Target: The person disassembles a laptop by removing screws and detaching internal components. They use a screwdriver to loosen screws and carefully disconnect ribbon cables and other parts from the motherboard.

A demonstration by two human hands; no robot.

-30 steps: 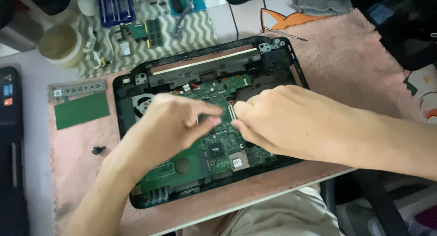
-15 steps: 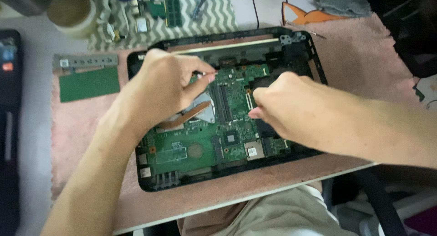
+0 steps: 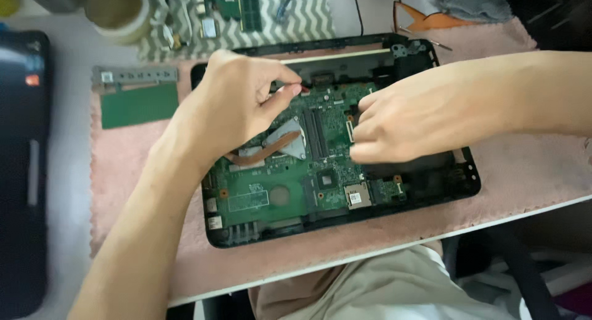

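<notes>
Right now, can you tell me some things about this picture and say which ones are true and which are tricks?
1. Both hands are over the green circuit board. True: the left hand and the right hand are above it.
2. The board sits inside a white case. False: the laptop case is black.
3. A copper-coloured pipe runs across the board. True.
4. The laptop lies on a blue cloth. False: the cloth under it is pink.
5. A flat green card lies on the cloth beyond the person's left arm. True.
6. The right hand holds a screwdriver. False: no tool shows in it; its fingers rest at the board.
</notes>
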